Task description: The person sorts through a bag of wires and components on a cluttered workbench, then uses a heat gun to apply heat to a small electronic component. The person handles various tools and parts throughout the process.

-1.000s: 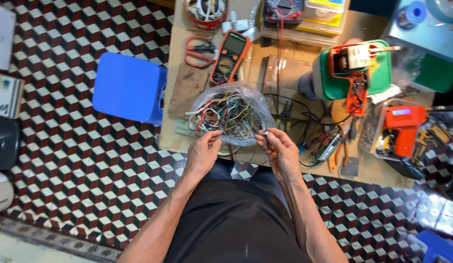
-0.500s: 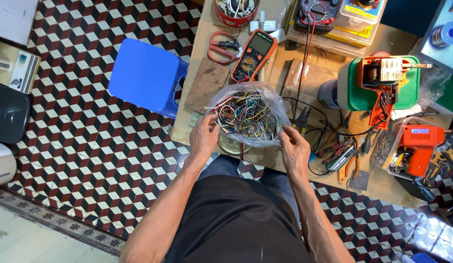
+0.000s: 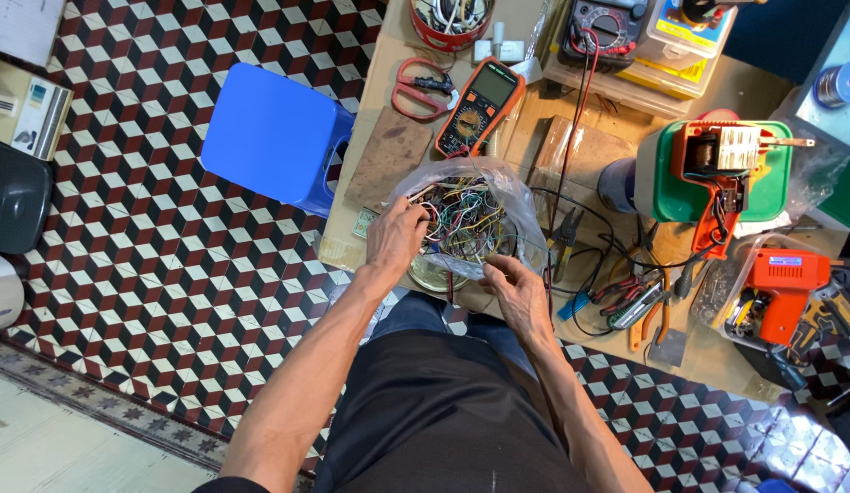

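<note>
A: Background only, quick. What do you see?

B: I see a blue stool (image 3: pixel 274 137) on the tiled floor (image 3: pixel 142 301), just beside the bench (image 3: pixel 717 356). An orange multimeter (image 3: pixel 478 108) lies on the bench, red scissors (image 3: pixel 423 89) next to it.

A: Right side?

B: I've got a green tub (image 3: pixel 772 178) with an orange device (image 3: pixel 717 169) on top, an orange drill (image 3: pixel 783 290) near the edge, pliers (image 3: pixel 640 306) among black cables. A red bowl (image 3: pixel 448 23) sits at the top.
</note>
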